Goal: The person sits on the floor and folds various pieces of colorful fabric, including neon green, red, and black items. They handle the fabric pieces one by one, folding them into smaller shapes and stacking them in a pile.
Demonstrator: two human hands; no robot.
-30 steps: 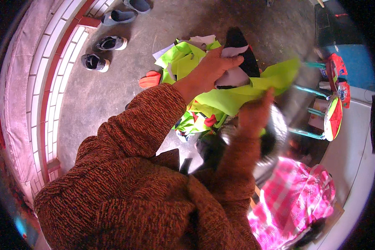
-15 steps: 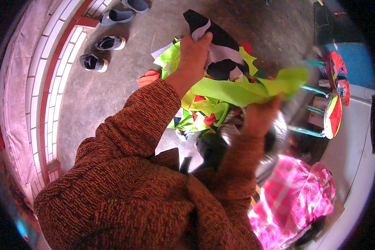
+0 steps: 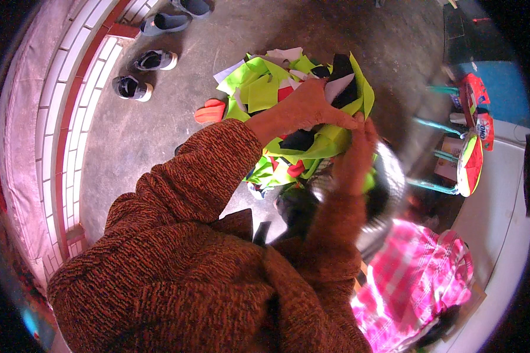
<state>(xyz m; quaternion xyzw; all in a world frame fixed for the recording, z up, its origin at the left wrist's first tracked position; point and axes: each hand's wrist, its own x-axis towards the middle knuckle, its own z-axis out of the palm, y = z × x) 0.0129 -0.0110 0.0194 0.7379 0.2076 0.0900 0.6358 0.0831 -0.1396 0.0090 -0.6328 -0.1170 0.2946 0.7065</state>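
Pinching yellow-green cloth (image 3: 331, 141) at upper centre, both hands (image 3: 305, 110) have something seemingly light, limp, best held by its edges.

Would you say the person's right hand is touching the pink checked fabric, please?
No, the right hand is at the lime-green fabric, apart from the pink checked fabric.

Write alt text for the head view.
Bare left hand and right hand meet, holding a lime-green fabric strip and black-and-pale fabric piece over a multicoloured heap of fabric scraps on grey floor. Pink checked cloth lies lower right.
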